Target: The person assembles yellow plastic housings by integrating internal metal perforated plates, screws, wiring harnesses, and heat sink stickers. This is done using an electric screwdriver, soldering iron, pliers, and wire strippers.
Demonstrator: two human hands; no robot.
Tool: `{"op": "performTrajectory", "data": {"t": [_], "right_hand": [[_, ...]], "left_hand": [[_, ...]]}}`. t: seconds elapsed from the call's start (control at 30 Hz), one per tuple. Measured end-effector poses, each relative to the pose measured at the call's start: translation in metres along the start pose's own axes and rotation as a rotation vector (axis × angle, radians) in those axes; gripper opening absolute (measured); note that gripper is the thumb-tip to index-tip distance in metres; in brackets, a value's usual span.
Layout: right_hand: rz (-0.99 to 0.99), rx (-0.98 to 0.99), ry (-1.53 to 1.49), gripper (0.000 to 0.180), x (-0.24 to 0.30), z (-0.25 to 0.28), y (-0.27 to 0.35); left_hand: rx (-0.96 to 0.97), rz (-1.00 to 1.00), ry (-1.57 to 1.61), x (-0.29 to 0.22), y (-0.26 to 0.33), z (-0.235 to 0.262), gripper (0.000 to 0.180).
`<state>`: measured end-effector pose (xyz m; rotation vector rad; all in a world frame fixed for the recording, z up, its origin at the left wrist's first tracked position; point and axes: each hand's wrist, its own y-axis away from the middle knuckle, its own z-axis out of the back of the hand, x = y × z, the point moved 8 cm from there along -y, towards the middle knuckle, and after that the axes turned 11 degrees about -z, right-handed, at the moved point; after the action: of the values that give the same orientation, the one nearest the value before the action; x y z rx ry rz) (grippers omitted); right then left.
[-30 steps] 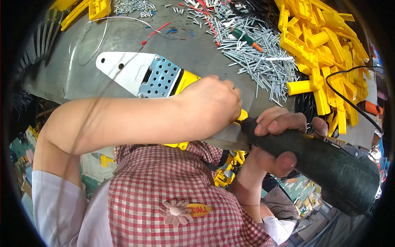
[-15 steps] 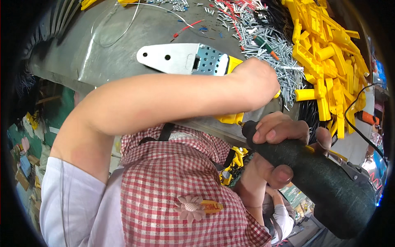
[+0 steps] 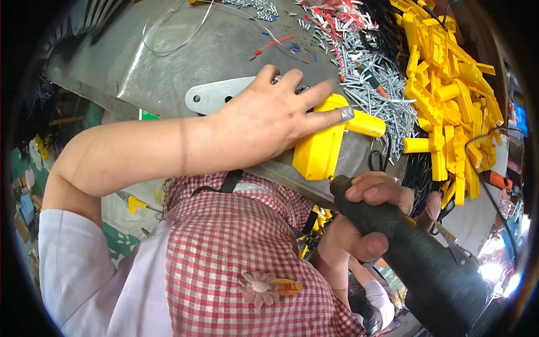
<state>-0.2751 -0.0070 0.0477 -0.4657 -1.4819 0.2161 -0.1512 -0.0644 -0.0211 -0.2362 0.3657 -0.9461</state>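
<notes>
My left hand [image 3: 272,112] lies over a tool with a flat grey metal plate [image 3: 210,95] and a yellow plastic housing [image 3: 320,149]. Its fingers are spread and bent across the plate and housing, one fingertip is wrapped in grey, and the thumb is hidden. A yellow handle [image 3: 368,123] sticks out past the fingers. My right hand [image 3: 382,196] is closed round a dark power screwdriver [image 3: 415,253], whose bit meets the housing's near edge. Small metal snips [image 3: 457,250] show beside the screwdriver, by the right hand's fingers.
Loose screws [image 3: 373,90] lie in a heap beyond the housing, with a green-and-orange screwdriver [image 3: 370,78] among them. Yellow plastic parts [image 3: 449,106] are piled at right. Black cables [image 3: 424,160] run near the table edge. A white wire [image 3: 168,50] curls on the metal table [image 3: 112,62].
My left hand has gone from a fist at the handle to spread fingers over the plate and housing. The housing has turned slightly, and the screwdriver's bit remains at its edge.
</notes>
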Motion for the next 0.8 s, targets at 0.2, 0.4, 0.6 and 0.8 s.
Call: {"op": "performTrajectory", "data": {"t": [0.2, 0.4, 0.6, 0.8], "right_hand": [[0.133, 0.163, -0.196, 0.087, 0.03, -0.003, -0.001], [0.036, 0.299, -0.245, 0.076, 0.023, -0.023, -0.011], [-0.07, 0.685, -0.353, 0.069, 0.001, -0.052, -0.012], [-0.082, 0.627, -0.331, 0.082, -0.003, -0.053, -0.014]], "left_hand": [[0.029, -0.037, -0.006, 0.003, -0.006, -0.003, 0.064], [0.065, -0.155, 0.146, 0.011, -0.008, -0.008, 0.061], [0.054, -0.168, 0.165, 0.013, -0.006, -0.006, 0.055], [0.027, -0.115, 0.082, 0.004, -0.003, -0.003, 0.052]]}}
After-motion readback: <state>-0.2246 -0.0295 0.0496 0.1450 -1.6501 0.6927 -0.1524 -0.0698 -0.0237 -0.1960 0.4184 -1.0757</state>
